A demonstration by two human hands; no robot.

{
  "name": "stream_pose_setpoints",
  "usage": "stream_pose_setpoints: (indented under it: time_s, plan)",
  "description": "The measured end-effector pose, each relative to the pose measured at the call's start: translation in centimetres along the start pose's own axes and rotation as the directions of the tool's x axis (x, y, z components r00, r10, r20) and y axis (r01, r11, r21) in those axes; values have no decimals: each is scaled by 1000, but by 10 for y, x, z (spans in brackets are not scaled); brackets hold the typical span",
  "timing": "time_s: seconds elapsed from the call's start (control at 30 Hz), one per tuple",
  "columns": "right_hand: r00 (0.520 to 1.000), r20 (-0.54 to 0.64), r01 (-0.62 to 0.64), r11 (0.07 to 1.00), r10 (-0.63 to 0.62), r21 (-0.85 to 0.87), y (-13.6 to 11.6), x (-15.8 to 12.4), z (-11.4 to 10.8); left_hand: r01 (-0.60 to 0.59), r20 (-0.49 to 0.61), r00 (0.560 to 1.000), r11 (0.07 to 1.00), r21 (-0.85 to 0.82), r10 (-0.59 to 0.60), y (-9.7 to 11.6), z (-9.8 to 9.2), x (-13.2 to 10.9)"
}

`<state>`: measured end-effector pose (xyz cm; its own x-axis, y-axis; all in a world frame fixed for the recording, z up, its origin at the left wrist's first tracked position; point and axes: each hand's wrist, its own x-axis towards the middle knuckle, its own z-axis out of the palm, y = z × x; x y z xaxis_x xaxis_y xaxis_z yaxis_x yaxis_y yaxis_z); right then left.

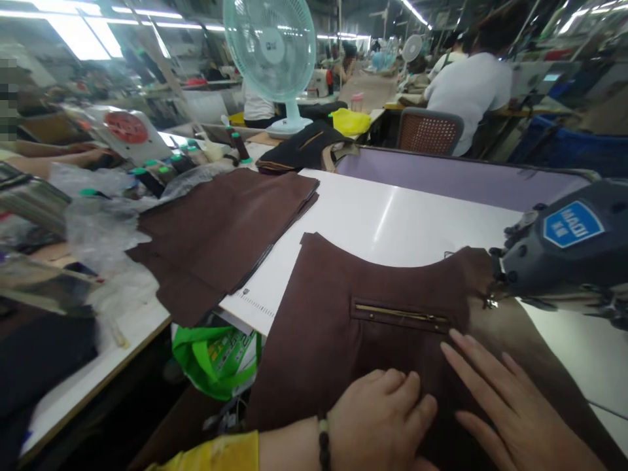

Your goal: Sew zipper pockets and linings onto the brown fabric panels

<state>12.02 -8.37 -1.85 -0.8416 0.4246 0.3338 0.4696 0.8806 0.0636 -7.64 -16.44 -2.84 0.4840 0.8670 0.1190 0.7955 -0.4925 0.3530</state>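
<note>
left hand (383,418) palm down, fingers loosely bent, right hand (510,409) flat, fingers extended

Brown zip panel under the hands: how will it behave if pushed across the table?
Probably floppy: the panel lies flat and seems to hang over the near edge of the table, so a push would likely bunch it rather than move it whole. The glossy tabletop suggests little drag. The zip probably stiffens only that strip.

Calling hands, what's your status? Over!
Both on brown zippered panel: left hand curled, right hand flat. Panel edge sits at sewing machine needle. Nothing lying between hands and needle.
</note>
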Motion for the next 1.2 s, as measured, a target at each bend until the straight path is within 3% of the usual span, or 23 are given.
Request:
stream_pose_setpoints:
  time_s: [0.07,0.13,0.2,0.3,0.4,0.53,0.7,0.93,1.1,1.2]
  plan:
    - [997,66,51,993,-44,-109,7,-3,22,-58,-27,998,997,-59,56,-2,-8,-3]
    - [993,107,74,989,-60,-131,8,-11,33,-16,-74,997,991,-134,6,-8,-19,-11]
    - [991,122,75,989,-59,-130,7,-17,35,124,-145,978,975,-187,-152,-16,-29,-20]
    - [991,125,66,991,-51,-115,5,-19,31,332,-236,899,926,-181,-369,-32,-37,-29]
    - [991,124,63,993,-50,-100,4,-14,29,458,-201,859,882,-107,-471,-44,-37,-28]
    - [990,131,55,995,-43,-89,3,-10,30,502,-92,861,865,-15,-501,-51,-35,-18]
    - [990,138,37,996,-26,-79,3,-14,30,525,-54,850,851,-6,-524,-52,-38,-14]
    - [992,113,-55,996,63,-76,-9,5,40,481,-150,869,876,31,-472,-45,-43,-26]
    - [993,84,-79,996,81,-29,-16,22,43,585,-139,806,810,44,-575,-61,-43,-17]
    - [983,34,-179,984,178,2,-13,22,40,600,-98,800,796,85,-592,-71,-44,-10]
